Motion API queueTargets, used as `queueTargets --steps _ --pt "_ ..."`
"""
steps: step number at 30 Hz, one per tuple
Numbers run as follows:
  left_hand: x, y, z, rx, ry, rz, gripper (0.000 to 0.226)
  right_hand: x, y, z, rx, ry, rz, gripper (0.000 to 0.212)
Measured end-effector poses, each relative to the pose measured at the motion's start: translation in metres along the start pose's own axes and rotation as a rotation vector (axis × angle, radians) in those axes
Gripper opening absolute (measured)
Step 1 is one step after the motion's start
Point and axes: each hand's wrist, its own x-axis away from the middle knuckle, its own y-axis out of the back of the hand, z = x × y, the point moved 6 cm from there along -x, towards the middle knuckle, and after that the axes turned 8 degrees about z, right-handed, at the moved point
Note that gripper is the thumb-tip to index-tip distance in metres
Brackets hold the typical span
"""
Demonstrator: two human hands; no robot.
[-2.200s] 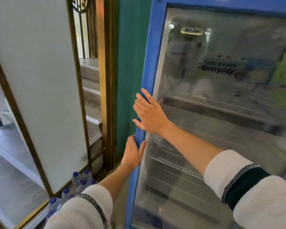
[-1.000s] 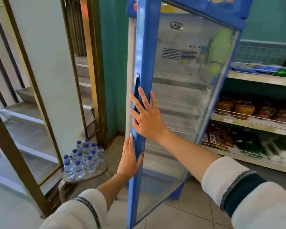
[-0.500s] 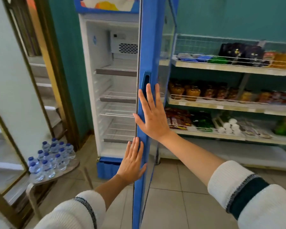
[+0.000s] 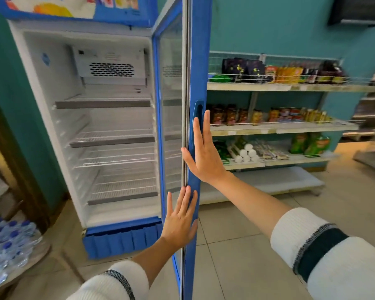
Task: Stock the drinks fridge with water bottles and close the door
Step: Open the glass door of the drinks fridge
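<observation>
Straight fingers of the right hand (image 4: 205, 156) lie flat on the outer edge of the blue-framed glass fridge door (image 4: 198, 61), tips beside its recessed handle (image 4: 198, 114). At six o'clock from it, the left hand (image 4: 180, 221) presses flat too, fingers straight. The door stands wide, edge-on. At nine o'clock the white fridge interior (image 4: 113, 135) gapes, wire shelves bare. Blue-capped clear water bottles (image 4: 7, 241) crowd a round stool (image 4: 20, 271) at eight o'clock. Pale tiled floor (image 4: 247, 245) lies open rightward, before stocked shop shelves (image 4: 286, 126).

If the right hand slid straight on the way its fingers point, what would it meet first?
The right hand lies flat on the blue fridge door, fingers pointing up. Going straight on, it would probably meet the recessed door handle just above its fingertips.
</observation>
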Motion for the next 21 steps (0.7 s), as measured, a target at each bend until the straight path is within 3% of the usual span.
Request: queueTargets --steps 7,10,12,16,21 --pt "-0.020 -0.003 -0.024 -0.019 -0.098 0.054 0.096 0.012 0.023 -0.023 0.061 -0.075 0.027 0.079" --pt "-0.024 -0.004 -0.023 -0.033 -0.161 0.061 0.094 0.015 0.024 -0.024 0.229 -0.158 -0.057 0.080" --pt "-0.023 -0.006 -0.011 -0.017 -0.165 0.063 0.090 0.013 0.015 -0.012 0.336 -0.110 -0.076 0.078" --pt "-0.009 -0.019 0.050 0.015 -0.021 0.094 0.093 0.010 -0.036 0.022 0.303 0.125 0.034 0.077" --pt "0.036 -0.030 0.152 0.008 0.235 0.168 0.088 0.004 -0.123 0.040 0.138 0.150 0.247 0.078"
